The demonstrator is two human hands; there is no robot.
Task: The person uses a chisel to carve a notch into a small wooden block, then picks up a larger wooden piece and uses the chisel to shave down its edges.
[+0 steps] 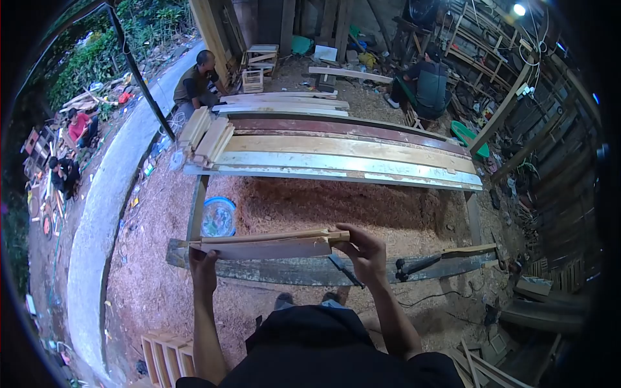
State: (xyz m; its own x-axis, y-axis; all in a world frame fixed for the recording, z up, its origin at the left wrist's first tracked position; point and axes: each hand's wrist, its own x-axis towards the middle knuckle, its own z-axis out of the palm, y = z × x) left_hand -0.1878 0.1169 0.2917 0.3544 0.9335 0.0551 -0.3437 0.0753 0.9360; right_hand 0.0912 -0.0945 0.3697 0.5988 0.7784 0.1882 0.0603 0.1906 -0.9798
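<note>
Two bare hands have hold of one wooden piece (272, 249) here, one at each end, and it's held up roughly level in front of the body, right over the near edge of the work area. The left hand (204, 270) is pinching the left end from below, thumb showing on the near side; can't really tell how its other fingers sit since the wood blocks them. The right hand (366, 253) has the right end nipped between thumb and fingers, right where a paler yellowish strip pokes out past the broad face. Behind the lower part of the piece there's a weathered plank (284, 273) running crosswise, with a dark-handled tool (347, 271) lying across it just beside the right hand, and a black tool (417, 265) further right. Past that is a blue tub (218, 218) on the shavings-covered floor (278, 204), then a bunch of long boards (349, 148) laid side by side, with a pile of short wood pieces (208, 139) on their left end. Couple of other folks too: one person (196, 84) low down at the far left of the boards, another person (428, 84) seated over at the far right.
</note>
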